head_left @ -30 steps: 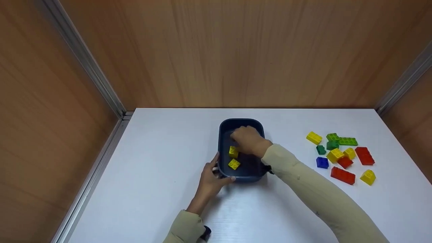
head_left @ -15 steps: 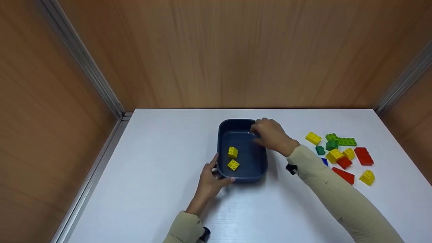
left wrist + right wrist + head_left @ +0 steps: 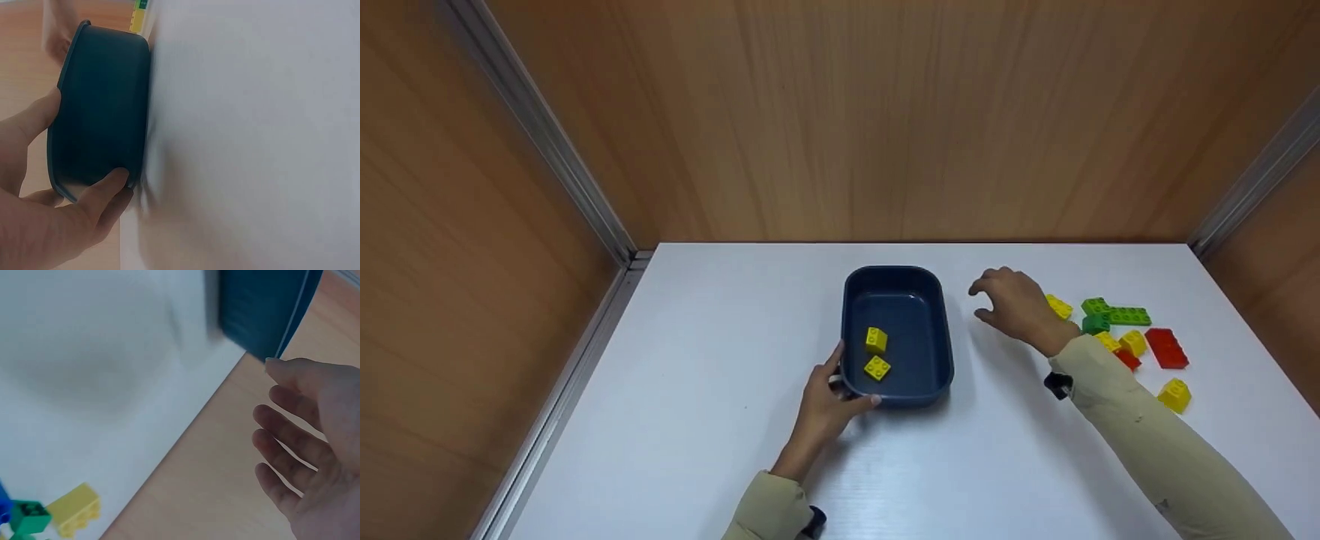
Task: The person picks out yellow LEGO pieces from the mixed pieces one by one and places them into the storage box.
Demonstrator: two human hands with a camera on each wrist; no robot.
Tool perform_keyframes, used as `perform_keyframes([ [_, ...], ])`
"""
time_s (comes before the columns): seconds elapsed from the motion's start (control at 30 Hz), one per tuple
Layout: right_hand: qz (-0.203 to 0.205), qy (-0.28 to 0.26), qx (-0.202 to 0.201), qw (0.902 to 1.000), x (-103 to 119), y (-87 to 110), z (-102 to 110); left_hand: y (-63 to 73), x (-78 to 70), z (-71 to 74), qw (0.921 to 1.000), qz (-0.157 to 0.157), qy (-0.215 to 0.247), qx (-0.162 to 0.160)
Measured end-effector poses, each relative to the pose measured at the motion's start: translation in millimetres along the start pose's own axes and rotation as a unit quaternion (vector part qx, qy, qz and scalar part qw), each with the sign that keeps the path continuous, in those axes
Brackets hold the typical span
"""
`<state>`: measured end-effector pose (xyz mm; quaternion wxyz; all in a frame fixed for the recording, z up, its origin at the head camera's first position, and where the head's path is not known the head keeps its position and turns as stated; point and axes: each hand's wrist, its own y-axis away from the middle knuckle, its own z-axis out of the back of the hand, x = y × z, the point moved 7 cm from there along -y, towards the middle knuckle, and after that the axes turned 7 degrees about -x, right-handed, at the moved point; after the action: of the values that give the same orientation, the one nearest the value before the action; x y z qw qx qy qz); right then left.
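Observation:
A dark blue rectangular plastic bin [image 3: 919, 349] stands on the white table, with two small yellow toy bricks [image 3: 877, 367] inside at its near left. My left hand [image 3: 823, 405] grips the bin's near left corner; in the left wrist view its thumb and fingers spread round the bin's side [image 3: 107, 101]. To the right of the bin, my right hand [image 3: 1016, 304] hovers over the table with fingers loosely bent and nothing in them. In the right wrist view the empty palm [image 3: 332, 455] shows, its fingers apart.
Loose toy bricks lie on the right of the table: a long green brick [image 3: 1130, 316], a red brick [image 3: 1168, 349], a yellow brick [image 3: 1175, 395] and several others, some hidden behind the right forearm. Wooden panels [image 3: 840, 120] rise behind the table and at both sides.
My right hand has come up out of the bin and moved right, toward the loose bricks. My left hand stays at the bin's corner, and the two yellow bricks lie where they were.

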<state>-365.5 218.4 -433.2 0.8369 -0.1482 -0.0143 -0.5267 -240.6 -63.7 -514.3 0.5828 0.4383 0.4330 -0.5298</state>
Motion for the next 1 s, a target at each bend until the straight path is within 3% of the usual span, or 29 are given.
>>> perform_keyframes([
  [0.3, -0.014, 0.008, -0.033, 0.9993, -41.8, 21.7, 0.9, 0.4, -1.5, 1.2, 0.9999, -0.008, 0.014, 0.002],
  [0.63, -0.023, 0.027, -0.043, 0.9985, -68.4, 38.7, -2.8, -0.4, 1.9, 1.9, 0.9999, 0.002, 0.010, -0.001],
  [0.9, -0.094, 0.028, 0.005, 0.9952, -88.7, 44.5, -8.1, -1.1, 1.1, 2.9, 1.0000, -0.002, 0.004, -0.002],
  [1.0, -0.104, 0.037, 0.014, 0.9938, -93.3, 44.6, -9.3, -1.5, 0.2, 3.3, 1.0000, -0.007, 0.003, -0.002],
])
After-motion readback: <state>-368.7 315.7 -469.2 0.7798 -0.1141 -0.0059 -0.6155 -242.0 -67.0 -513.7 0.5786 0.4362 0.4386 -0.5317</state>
